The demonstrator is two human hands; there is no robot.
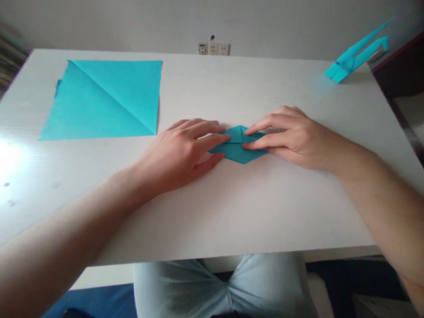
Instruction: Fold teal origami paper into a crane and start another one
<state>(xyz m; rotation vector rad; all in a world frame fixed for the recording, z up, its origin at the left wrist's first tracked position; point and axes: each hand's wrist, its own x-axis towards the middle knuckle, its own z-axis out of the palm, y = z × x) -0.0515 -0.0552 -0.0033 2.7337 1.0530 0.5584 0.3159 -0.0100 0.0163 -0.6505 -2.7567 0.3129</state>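
Our left hand (pixel 179 154) and right hand (pixel 298 139) touch folded teal paper (pixel 236 148).
Fingers (pixel 215 141) apart on it; teal sheet (pixel 99 99) at ten o'clock.

creased teal sheet (pixel 99 100) — paper model (pixel 344 66) — wall sockets (pixel 213 48)

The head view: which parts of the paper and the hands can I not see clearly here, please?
Folded teal paper: in the head view, the left hand and right hand cover its side corners, and the paper itself hides its underside.
Teal folded piece at the far table corner: in the head view, blur hides its exact folds.
Forearms: the head view's frame edges cut them off.
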